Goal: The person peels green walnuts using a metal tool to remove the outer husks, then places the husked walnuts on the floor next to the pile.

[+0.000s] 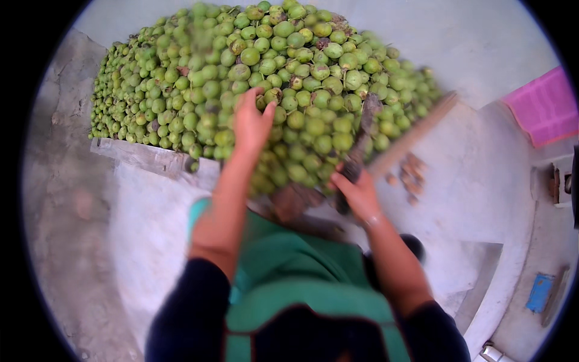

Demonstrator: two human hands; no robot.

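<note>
Left hand [251, 123]: part-spread, empty, over green fruit [320, 71]
Right hand [358, 192]: wrapped round dark tool [363, 130]
Edge: plank [416, 131]
Room: floor [470, 193] beyond

We count two hands, the left hand [251, 123] and the right hand [360, 196], and one long dark tool [368, 114]. We see one heap of round green fruits [208, 90], too many to count, one scatter of brown pieces [413, 175], too blurred to count, one pink crate [546, 104], one blue object [540, 292] and one green apron [295, 259].
</note>
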